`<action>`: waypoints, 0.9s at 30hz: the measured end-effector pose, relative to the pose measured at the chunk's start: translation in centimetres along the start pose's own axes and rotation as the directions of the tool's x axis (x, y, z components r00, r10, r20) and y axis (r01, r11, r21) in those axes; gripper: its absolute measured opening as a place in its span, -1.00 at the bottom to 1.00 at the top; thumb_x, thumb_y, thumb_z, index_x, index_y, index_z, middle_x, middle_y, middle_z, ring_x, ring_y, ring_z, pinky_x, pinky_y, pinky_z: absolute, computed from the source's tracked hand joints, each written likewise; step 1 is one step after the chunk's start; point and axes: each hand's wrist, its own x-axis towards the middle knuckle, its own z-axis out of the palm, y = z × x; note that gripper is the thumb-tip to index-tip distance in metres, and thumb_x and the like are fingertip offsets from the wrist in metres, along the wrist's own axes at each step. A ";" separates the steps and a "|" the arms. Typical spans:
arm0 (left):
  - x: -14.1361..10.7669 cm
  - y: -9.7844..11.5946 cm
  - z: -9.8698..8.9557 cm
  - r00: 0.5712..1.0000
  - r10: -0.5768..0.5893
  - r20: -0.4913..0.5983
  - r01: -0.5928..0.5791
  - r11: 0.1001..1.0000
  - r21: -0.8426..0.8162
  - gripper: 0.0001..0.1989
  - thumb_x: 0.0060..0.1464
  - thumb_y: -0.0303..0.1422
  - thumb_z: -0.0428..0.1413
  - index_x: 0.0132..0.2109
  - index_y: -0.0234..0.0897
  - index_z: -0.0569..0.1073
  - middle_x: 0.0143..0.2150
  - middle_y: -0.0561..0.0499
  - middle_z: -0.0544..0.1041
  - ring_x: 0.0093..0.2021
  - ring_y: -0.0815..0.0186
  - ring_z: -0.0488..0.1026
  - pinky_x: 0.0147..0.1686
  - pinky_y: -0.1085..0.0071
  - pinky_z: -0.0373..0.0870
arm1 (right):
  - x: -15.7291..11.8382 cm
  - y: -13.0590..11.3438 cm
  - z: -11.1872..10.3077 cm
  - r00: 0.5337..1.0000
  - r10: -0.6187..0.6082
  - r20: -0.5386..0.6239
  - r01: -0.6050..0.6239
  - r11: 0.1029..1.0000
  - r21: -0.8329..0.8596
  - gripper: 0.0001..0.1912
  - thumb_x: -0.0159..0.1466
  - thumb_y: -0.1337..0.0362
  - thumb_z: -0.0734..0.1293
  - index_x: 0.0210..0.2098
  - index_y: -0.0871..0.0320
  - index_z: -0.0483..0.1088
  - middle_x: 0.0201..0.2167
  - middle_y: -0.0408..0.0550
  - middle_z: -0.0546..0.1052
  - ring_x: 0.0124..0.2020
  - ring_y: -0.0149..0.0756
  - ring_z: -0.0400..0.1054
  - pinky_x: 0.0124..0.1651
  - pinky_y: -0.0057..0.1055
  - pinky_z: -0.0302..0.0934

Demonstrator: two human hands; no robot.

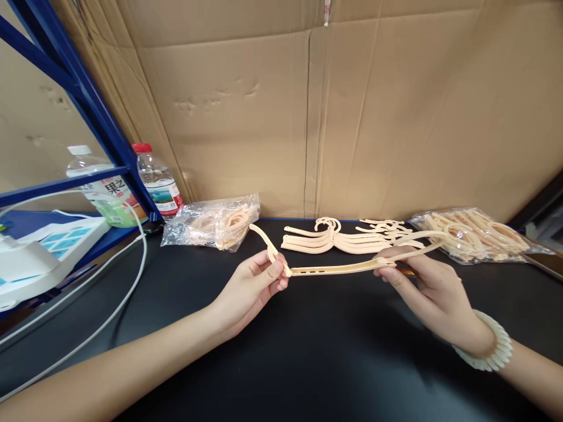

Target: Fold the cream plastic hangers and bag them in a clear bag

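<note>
black table (281,363) below, both hands (255,284) holding hanger (338,270).

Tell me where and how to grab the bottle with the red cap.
The bottle is probably best gripped at its neck, under the red cap, from above: it stands upright and narrows there, while the blue post flanks its left and the plastic bag its lower right.

The white-capped bottle (104,198) reads "果之"; the red-capped bottle's (160,186) label is too small to read.
</note>
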 end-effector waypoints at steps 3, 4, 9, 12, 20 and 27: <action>-0.1 -0.1 -0.1 0.999 -0.030 0.033 0.030 1.000 0.004 -0.80 0.11 -0.29 0.24 -0.35 -0.32 0.43 -0.41 0.09 0.39 -0.39 0.48 0.37 -0.29 0.57 0.42 | -0.1 0.0 0.0 0.999 -0.032 -0.018 0.032 0.999 -0.019 -0.92 0.34 0.40 0.27 -0.24 0.11 0.38 -0.32 -0.08 0.52 -0.24 -0.26 0.45 -0.24 -0.46 0.33; -0.1 -0.1 -0.1 0.998 -0.043 0.039 0.042 0.999 0.013 -0.80 0.12 -0.28 0.23 -0.34 -0.31 0.43 -0.39 0.08 0.39 -0.36 0.46 0.40 -0.29 0.55 0.43 | -0.1 0.0 0.1 0.999 -0.043 -0.022 0.042 0.999 -0.024 -0.92 0.34 0.40 0.27 -0.24 0.11 0.38 -0.32 -0.08 0.53 -0.23 -0.24 0.46 -0.22 -0.44 0.34; -0.3 0.1 0.0 0.997 -0.071 0.035 0.070 0.997 0.032 -0.81 0.10 -0.28 0.24 -0.31 -0.31 0.44 -0.36 0.07 0.39 -0.31 0.41 0.47 -0.27 0.53 0.48 | 0.0 0.0 0.1 0.998 -0.049 -0.034 0.048 0.998 -0.034 -0.93 0.35 0.35 0.28 -0.24 0.09 0.41 -0.30 -0.05 0.56 -0.25 -0.20 0.49 -0.19 -0.37 0.39; -0.3 0.3 0.3 0.995 -0.089 0.035 0.088 0.996 0.024 -0.79 0.05 -0.28 0.28 -0.31 -0.31 0.44 -0.34 0.08 0.42 -0.33 0.38 0.52 -0.30 0.52 0.51 | -0.1 -0.1 0.1 0.998 -0.050 -0.030 0.049 0.998 -0.030 -0.92 0.34 0.33 0.28 -0.24 0.09 0.43 -0.30 -0.05 0.57 -0.26 -0.19 0.50 -0.15 -0.33 0.42; -0.3 0.3 0.3 0.992 -0.112 0.063 0.111 0.993 0.026 -0.79 0.08 -0.33 0.26 -0.34 -0.33 0.39 -0.16 -0.05 0.56 -0.26 0.28 0.60 -0.25 0.52 0.53 | -0.2 0.0 -0.1 0.998 -0.052 -0.041 0.050 0.997 -0.054 -0.90 0.30 0.37 0.30 -0.22 0.09 0.45 -0.28 -0.04 0.58 -0.25 -0.14 0.50 -0.17 -0.25 0.44; -0.3 0.3 0.3 0.989 -0.128 0.078 0.127 0.992 0.020 -0.79 0.08 -0.34 0.26 -0.34 -0.33 0.39 -0.26 -0.02 0.55 -0.25 0.26 0.60 -0.22 0.49 0.53 | -0.3 -0.1 0.0 0.995 -0.100 -0.023 0.098 0.993 -0.069 -0.90 0.31 0.40 0.29 -0.24 0.12 0.44 -0.27 -0.02 0.57 -0.26 -0.17 0.50 -0.17 -0.29 0.43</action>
